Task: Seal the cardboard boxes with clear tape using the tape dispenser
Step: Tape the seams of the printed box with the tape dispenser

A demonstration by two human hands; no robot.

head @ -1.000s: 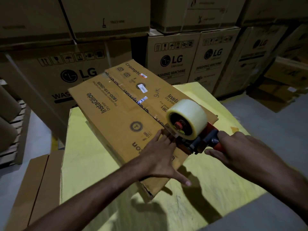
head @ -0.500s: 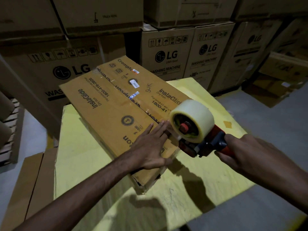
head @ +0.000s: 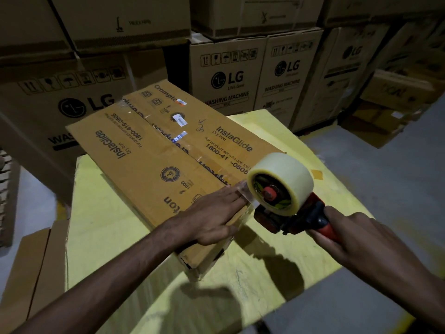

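A long brown cardboard box (head: pixel 149 160) printed "InstaGlide" lies on a yellow-covered surface (head: pixel 101 227), its flaps closed with clear tape along the centre seam. My left hand (head: pixel 216 215) lies flat with straight fingers on the box's near end, fingertips on the tape end by the seam. My right hand (head: pixel 349 235) grips the red handle of the tape dispenser (head: pixel 286 203). The dispenser carries a thick roll of clear tape (head: pixel 281 182) and sits at the box's near end, just right of my left fingertips.
Stacks of large LG washing machine cartons (head: pixel 228 75) wall in the back and left. Flat cardboard (head: pixel 36 268) lies on the floor at lower left. Smaller boxes (head: pixel 385 116) sit on the grey floor to the right.
My left hand drew its thumb in and its fingers moved up to the tape end at the seam. The dispenser pulled back slightly off the near edge, toward me.
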